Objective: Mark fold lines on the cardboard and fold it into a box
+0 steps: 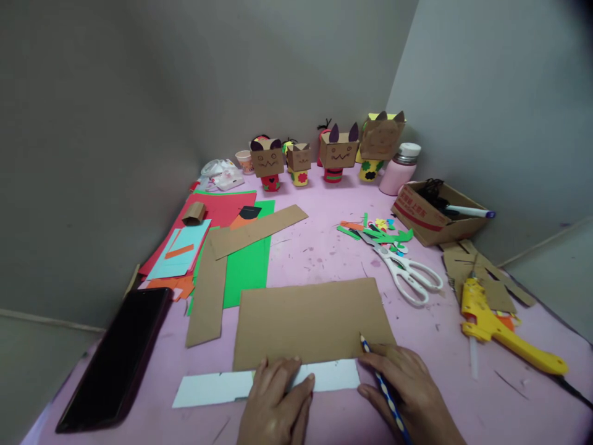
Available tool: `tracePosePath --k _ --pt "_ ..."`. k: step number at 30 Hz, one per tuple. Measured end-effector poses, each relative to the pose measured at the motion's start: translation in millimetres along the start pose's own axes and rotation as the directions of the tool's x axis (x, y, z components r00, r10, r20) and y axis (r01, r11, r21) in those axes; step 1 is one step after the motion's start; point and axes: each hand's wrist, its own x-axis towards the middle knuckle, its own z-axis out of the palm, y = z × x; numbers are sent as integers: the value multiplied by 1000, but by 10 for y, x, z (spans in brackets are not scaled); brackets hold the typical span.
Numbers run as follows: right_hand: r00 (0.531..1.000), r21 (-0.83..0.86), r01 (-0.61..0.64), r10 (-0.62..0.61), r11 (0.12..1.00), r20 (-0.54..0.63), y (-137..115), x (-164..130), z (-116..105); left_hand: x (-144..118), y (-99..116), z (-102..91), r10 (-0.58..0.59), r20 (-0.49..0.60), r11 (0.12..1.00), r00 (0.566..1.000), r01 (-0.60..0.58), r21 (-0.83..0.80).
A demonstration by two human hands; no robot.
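A brown cardboard rectangle [310, 321] lies flat in front of me, and a white paper strip [204, 389] lies along its near edge. My left hand [278, 398] rests on the strip's middle with fingers extended, pressing it down. A blue patterned pencil [389, 398] is gripped in my right hand [407, 386], beside the strip's right end. Its tip points up and left, over the cardboard's lower right area; whether it touches the surface I cannot tell.
White-handled scissors [403, 269] lie by paper scraps [375, 232] to the right. Farther right are a yellow glue gun [491, 324] and a cardboard box [424, 213]. Left are cardboard strips [206, 296], coloured sheets [248, 272] and a phone [118, 358]. Cardboard-headed figures [340, 151] stand behind.
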Motion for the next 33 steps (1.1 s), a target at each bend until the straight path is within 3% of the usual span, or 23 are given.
tracePosePath --k 11,17,24,33 --pt "997 68 -66 64 995 39 13 -41 36 -82 -28 18 6 68 1000 998 -6 -7" --pt "995 85 -97 94 992 39 26 -50 38 18 11 -25 -22 7 1000 1000 22 -10" --pt "992 54 -27 20 998 122 118 -41 31 78 54 -59 -27 -35 1000 999 27 -8" --pt "994 122 -85 76 989 83 117 -15 26 36 22 -42 -26 -39 999 999 25 -23"
